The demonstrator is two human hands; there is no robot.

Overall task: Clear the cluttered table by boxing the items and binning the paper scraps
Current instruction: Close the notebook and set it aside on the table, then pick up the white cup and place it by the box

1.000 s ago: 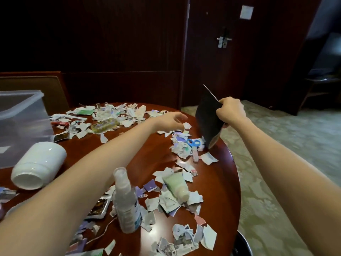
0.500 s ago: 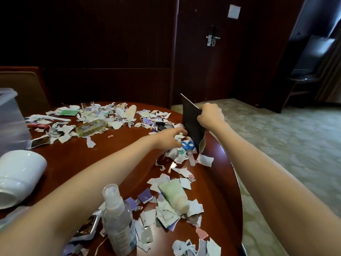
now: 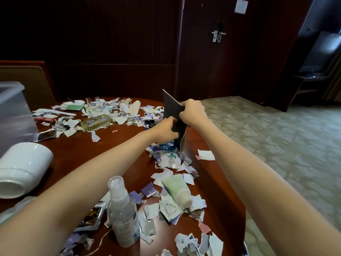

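Head view: the round dark wooden table (image 3: 77, 146) fills the lower left of the frame, and paper scraps (image 3: 170, 160) lie over it in loose heaps, along its far edge, at mid-frame and toward the bottom.

Just above the centre, the right hand (image 3: 193, 112) grips the upper edge of a dark sheet (image 3: 171, 109), fingers curled over it. The sheet stands nearly upright with its lower end down among the scraps near the table's right rim.

The left hand (image 3: 166, 129) is pressed against the sheet's near face with its fingers curled. Whether it pinches the sheet or holds scraps cannot be told. Just below that hand, blue scissor handles (image 3: 167, 145) show among the torn paper.

Lower down:
- A pale green tube (image 3: 177, 189) lies on scraps, cap toward the bottom of the frame.
- A clear spray bottle (image 3: 123, 211) stands upright at bottom centre.
- A dark foil sachet (image 3: 90, 217) lies just left of the bottle.

At the left edge a white jar (image 3: 25, 167) lies on its side. Above it, at the upper left, stands a clear plastic box (image 3: 13, 111). A yellowish clear bottle (image 3: 96, 121) lies among the far scraps.

A patterned carpet (image 3: 276, 145) covers the right of the frame, and a dark door (image 3: 212, 58) stands at the upper centre.
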